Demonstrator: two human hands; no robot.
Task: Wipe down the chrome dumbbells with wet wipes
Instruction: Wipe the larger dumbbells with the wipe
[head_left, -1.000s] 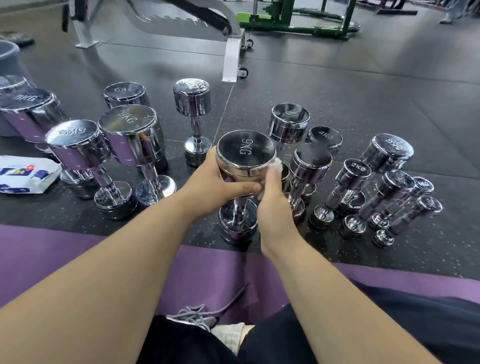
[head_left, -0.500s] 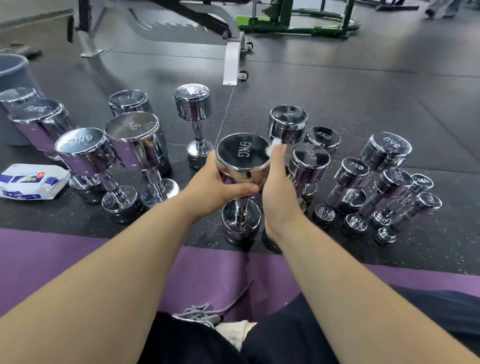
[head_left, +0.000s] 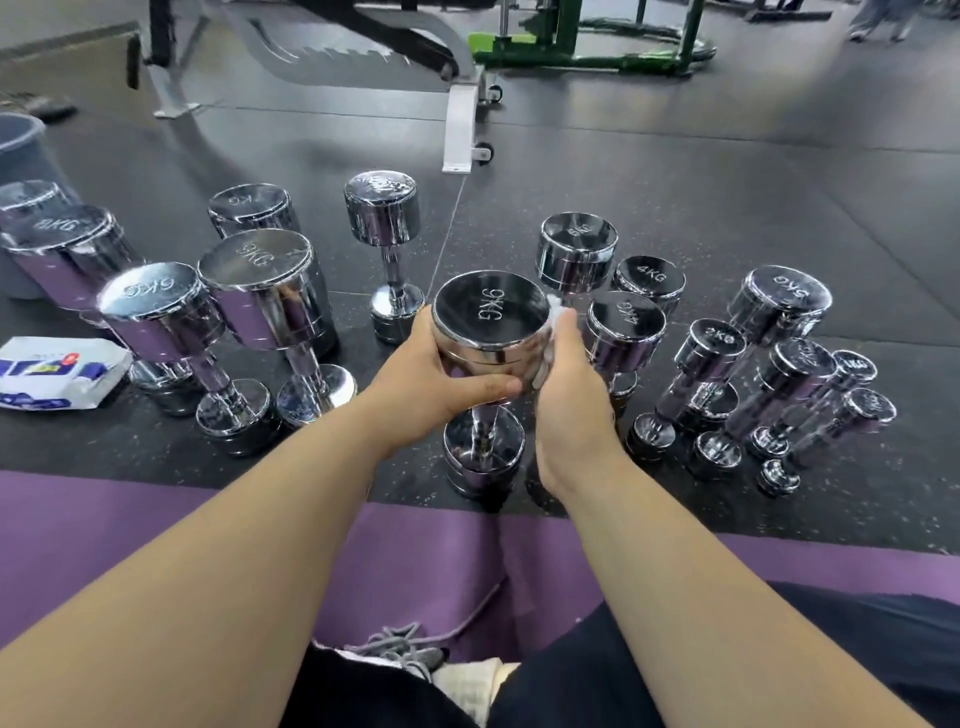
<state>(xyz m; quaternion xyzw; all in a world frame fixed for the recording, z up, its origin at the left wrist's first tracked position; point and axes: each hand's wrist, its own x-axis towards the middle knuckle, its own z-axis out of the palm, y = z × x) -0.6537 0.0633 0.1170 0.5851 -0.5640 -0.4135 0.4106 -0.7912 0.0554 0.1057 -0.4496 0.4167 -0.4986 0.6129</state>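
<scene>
On the purple mat (head_left: 156, 545), nearest the camera and short of the dumbbell, lie dark-trousered legs (head_left: 623, 675) and a shoe's grey laces (head_left: 400, 642). Just past the mat's edge the dumbbell (head_left: 491, 312), marked 9KG, stands on end on the black floor (head_left: 675, 182). The left hand (head_left: 431, 384) grips its upper head, thumb across the near side, fingers curled round the left. The right hand (head_left: 566, 400) lies against the head's right side, fingers nearly straight, pressing a white wipe (head_left: 558, 312) to the chrome. Both forearms cross the mat and hide the floor in front of the dumbbell.

Left of the dumbbell stands a cluster of larger ones, a 6KG (head_left: 156, 299) and another 9KG (head_left: 257, 260) nearest. Right of it smaller ones crowd close, some upright, some leaning. A 4KG (head_left: 626, 322) stands just behind the right hand, partly hidden by it.

Far left of the dumbbell lies a white and blue wipe pack (head_left: 57, 371); what it holds cannot be seen. Farther back on that side a grey bin (head_left: 23, 150) is cut by the picture's edge, its inside hidden. Behind the dumbbell, well apart, stands a bench foot (head_left: 460, 124) with small wheels, and beyond it a green frame (head_left: 571, 52).
</scene>
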